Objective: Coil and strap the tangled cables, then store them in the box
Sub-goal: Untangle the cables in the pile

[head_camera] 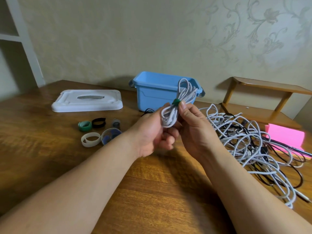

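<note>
White coil (175, 107) of cable, cinched at the waist by a green strap (176, 101), is held up in the air in front of the box (152, 97); its top loops overlap the box's right half in view. Right hand (194, 127) pinches the coil at the strap, thumb tip against the strap. Left hand (152, 132) grips the coil's lower loops, fingers curled underneath. Box is blue, open and upright on the wooden bench (152, 191). White lid (87, 100) lies flat left of the box, apart from it. Tangle (253, 141) of white and black cables sprawls uncoiled right of the box, nearer the camera. Left-front of the box are loose looped straps: green (84, 126), black (99, 122), white (90, 139), plus a clear round tub (111, 133); its contents are unclear. Pink item (285, 137) sits far right of the box, with tangle cables lying over its edge.
</note>
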`<state>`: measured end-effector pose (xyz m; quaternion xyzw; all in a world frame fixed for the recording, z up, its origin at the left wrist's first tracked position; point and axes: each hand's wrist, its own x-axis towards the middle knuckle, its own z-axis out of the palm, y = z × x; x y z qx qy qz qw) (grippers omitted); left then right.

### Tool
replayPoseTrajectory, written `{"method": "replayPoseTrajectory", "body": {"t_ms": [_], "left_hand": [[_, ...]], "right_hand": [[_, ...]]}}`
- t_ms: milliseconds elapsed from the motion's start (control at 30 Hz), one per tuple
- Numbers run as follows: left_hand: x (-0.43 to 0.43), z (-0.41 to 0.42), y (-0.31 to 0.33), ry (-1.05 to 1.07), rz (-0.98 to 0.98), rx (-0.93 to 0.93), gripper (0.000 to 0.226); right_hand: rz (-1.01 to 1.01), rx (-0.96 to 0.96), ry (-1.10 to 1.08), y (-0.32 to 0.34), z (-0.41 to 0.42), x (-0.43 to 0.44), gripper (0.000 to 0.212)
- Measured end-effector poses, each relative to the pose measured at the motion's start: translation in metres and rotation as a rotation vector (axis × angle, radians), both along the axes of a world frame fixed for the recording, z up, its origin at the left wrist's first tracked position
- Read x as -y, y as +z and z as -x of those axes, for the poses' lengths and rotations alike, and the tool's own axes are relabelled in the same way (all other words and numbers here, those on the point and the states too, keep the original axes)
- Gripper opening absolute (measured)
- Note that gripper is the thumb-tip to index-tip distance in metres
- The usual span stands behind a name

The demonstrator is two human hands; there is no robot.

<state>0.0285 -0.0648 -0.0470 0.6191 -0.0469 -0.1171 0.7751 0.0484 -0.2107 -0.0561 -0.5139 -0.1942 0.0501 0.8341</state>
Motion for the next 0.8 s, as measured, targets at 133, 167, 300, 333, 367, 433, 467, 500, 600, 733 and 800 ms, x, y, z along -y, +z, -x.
{"method": "replayPoseTrajectory", "body": {"t_ms": [133, 167, 300, 333, 367, 433, 467, 500, 600, 733, 800], "left_hand": [[-0.02, -0.015, 0.004, 0.656, -0.167, 0.265, 0.034], [-0.029, -0.016, 0.007, 0.778, -0.131, 0.301, 0.027], [-0.038, -0.015, 0.005, 0.934, -0.223, 0.395, 0.014], [-0.035, -0.016, 0.003, 0.921, -0.255, 0.417, 0.014], [-0.032, -0.016, 0.002, 0.903, -0.27, 0.437, 0.013], [-0.029, -0.018, 0.0, 0.868, -0.292, 0.474, 0.012], [-0.028, -0.018, -0.001, 0.856, -0.308, 0.494, 0.011], [-0.027, -0.018, -0.002, 0.848, -0.333, 0.511, 0.01], [-0.024, -0.02, -0.008, 0.767, -0.475, 0.542, 0.01], [-0.019, -0.019, -0.019, 0.488, -0.878, 0.51, 0.017], [-0.018, -0.019, -0.023, 0.425, -0.948, 0.492, 0.02]], "right_hand": [[0.085, 0.075, -0.244, 0.007, -0.007, 0.016, 0.029], [0.261, 0.153, -0.348, 0.007, -0.007, 0.018, 0.025], [1.017, 0.526, -0.635, -0.01, -0.009, 0.004, 0.024], [1.147, 0.656, -0.683, -0.014, -0.01, -0.004, 0.026], [1.259, 0.787, -0.738, -0.019, -0.013, -0.01, 0.029], [1.423, 0.932, -0.837, -0.025, -0.018, -0.019, 0.034], [1.479, 0.943, -0.858, -0.027, -0.02, -0.022, 0.035], [1.517, 0.933, -0.849, -0.028, -0.02, -0.024, 0.034], [1.509, 0.915, -0.758, -0.036, -0.017, -0.029, 0.024], [1.463, 0.875, -0.701, -0.038, -0.012, -0.022, 0.023], [1.468, 0.791, -0.645, -0.039, -0.013, -0.019, 0.028]]}}
